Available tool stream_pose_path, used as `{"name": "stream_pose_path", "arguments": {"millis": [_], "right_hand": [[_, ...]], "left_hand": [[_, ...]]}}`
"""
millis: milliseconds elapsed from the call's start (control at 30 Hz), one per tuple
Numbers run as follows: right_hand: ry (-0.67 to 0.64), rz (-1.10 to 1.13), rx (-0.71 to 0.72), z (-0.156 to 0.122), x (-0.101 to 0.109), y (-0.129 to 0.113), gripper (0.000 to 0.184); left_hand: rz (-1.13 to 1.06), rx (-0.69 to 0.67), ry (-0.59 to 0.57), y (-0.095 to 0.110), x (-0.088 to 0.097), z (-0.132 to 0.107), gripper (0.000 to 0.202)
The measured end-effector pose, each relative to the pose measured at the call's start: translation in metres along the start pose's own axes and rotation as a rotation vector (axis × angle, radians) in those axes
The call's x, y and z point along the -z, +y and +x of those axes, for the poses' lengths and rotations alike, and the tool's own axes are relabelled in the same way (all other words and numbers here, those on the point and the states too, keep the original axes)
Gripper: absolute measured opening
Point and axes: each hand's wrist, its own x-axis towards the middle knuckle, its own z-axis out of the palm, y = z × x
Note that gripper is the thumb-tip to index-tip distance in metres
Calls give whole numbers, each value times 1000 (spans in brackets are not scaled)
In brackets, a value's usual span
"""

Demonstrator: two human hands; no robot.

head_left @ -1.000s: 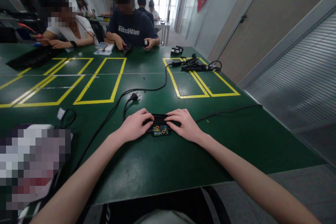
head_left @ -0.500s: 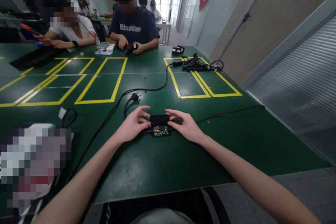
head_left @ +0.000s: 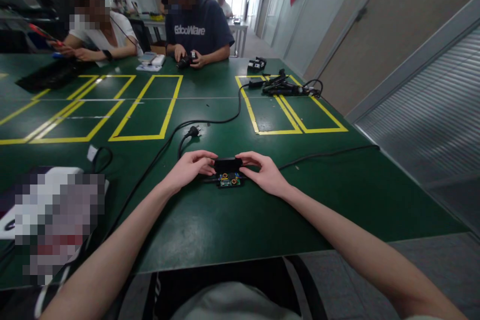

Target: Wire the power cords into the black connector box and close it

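Note:
A black plastic adapter cover [head_left: 228,164] is held by its two ends between my hands. My left hand [head_left: 193,169] pinches its left end, and my right hand [head_left: 265,174] grips the right one. The cover stands tilted just behind an open adapter base with a green circuit board [head_left: 230,180], on which copper-wound coils show. Whether the cover touches the base, I cannot tell. A black cord runs from the board's left side beneath my left hand, and another cable [head_left: 318,154] extends right from behind my right hand.
Behind my left hand lies a black power plug [head_left: 193,131]. A long black cord [head_left: 159,157] crosses the green table [head_left: 300,230]. Black adapters and cables [head_left: 281,84] are piled at the back right. Across the table a person holds a drill [head_left: 186,60]; another sits further left.
The cover has tipped more upright behind the circuit board, with my fingers still at both ends. My left fingers have drawn closer together. The whole view has shifted slightly.

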Motion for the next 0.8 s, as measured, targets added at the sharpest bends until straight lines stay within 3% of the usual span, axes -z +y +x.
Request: {"name": "stream_pose_path", "arguments": {"millis": [133,433,800], "right_hand": [[-2,-20,-1,-1,1,-4,27],[-9,31,-5,-1,5,-10,29],[-86,2,38,-1,7,-12,30]], "left_hand": [[3,6,-4,1,-1,1,24],[9,-18,15,-3,-3,1,49],[81,-69,-54,-3,-2,2,55]]}}
